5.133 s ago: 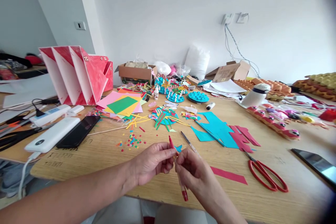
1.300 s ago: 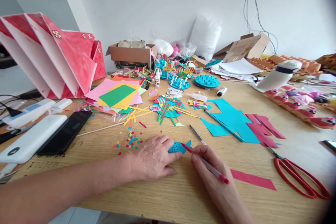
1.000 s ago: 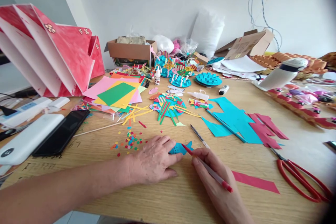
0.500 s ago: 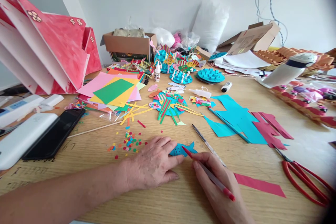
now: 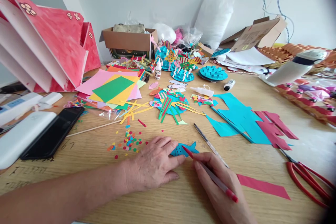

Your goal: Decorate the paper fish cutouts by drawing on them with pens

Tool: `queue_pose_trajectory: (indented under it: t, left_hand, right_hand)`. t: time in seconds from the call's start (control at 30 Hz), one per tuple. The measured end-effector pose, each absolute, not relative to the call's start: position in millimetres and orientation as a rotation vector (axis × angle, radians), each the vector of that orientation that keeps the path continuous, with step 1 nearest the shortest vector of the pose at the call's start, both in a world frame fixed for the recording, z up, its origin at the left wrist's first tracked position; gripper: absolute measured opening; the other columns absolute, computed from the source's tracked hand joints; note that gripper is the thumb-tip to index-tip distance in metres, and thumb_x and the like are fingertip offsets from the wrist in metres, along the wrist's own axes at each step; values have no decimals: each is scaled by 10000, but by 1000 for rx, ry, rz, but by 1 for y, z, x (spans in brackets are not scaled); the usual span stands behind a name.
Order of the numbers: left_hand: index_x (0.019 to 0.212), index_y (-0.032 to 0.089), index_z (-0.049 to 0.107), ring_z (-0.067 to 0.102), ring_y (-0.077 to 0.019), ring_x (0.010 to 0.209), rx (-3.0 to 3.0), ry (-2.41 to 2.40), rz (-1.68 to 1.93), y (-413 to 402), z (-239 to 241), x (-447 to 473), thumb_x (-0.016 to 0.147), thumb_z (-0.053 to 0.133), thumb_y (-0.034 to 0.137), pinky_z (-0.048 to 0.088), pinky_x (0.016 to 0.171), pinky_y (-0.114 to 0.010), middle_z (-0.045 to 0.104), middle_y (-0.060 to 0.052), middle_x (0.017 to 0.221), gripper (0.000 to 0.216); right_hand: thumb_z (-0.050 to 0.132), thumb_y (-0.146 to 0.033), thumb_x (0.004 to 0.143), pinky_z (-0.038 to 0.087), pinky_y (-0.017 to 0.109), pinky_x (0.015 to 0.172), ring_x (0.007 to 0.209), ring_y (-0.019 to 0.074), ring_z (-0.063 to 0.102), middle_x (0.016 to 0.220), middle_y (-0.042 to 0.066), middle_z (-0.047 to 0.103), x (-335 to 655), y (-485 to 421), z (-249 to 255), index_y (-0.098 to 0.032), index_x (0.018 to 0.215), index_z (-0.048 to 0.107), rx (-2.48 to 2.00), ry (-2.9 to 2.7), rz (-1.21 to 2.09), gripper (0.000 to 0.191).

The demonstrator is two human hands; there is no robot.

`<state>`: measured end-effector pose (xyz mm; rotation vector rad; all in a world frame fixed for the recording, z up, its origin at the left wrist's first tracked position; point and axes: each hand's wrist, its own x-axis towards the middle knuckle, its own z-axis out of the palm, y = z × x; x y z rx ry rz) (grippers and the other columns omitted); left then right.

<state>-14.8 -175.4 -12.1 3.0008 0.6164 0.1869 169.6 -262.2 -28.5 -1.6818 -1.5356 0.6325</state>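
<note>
A small blue paper fish [image 5: 183, 148] lies on the wooden table [image 5: 170, 199] near its front edge. My left hand [image 5: 153, 162] lies flat on the table, its fingertips pressing on the fish's left end. My right hand [image 5: 223, 189] grips a red pen [image 5: 210, 175], and the pen's tip touches the fish. A second pen [image 5: 210, 143] lies on the table just behind my right hand.
Red scissors [image 5: 309, 182] and a red paper strip [image 5: 262, 187] lie at the right. Blue and red paper offcuts [image 5: 244, 119], coloured sheets [image 5: 112, 91], confetti [image 5: 128, 140], glue bottles, a phone [image 5: 52, 133], a power bank [image 5: 18, 138] and cardboard boxes crowd the rest.
Five seconds ago both hands held the red pen in the air. Now the left hand rests on the fish and the pen tip touches it. The view has dipped slightly.
</note>
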Motion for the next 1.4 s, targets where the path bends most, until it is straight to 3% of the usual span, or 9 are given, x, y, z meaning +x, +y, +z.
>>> queue_pose_trajectory:
  t: [1.4]
  left_hand:
    - [1219, 251, 507, 445, -261, 1092, 2986, 628, 190, -177, -13, -16, 860, 566, 421, 396, 925, -410, 482, -80, 1167, 402]
  right_hand:
    - [481, -339, 856, 462, 201, 517, 579, 133, 598, 675, -6, 654, 166, -260, -25, -208, 825, 626, -1693, -1527, 609, 198]
